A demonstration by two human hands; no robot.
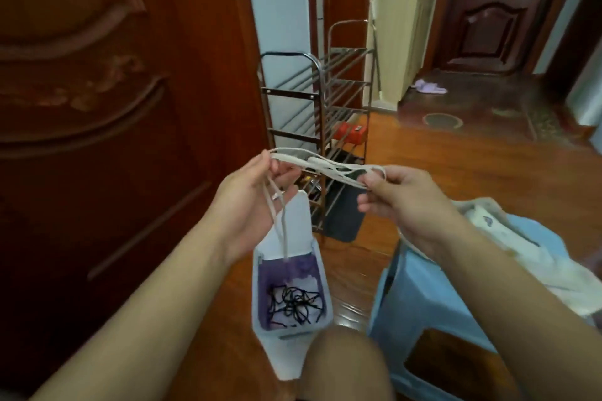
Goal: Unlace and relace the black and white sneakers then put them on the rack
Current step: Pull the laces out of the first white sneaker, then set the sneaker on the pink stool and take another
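A white shoelace (322, 163) is stretched in several loops between both hands at chest height. My left hand (257, 202) pinches one end of the bundle, and two loose ends hang down from it. My right hand (397, 195) pinches the other end. Below the hands an open white box (321, 273) lies on the floor with a tangled black shoelace (294, 304) inside on a purple lining. The metal shoe rack (321, 101) stands ahead against the wall. No sneakers are clearly in view.
A red item (350, 133) sits on a lower rack shelf. A light blue plastic stool (423, 296) stands at the right with white cloth (508, 238) on it. A brown wooden door (97, 107) fills the left. My knee (345, 365) is at the bottom.
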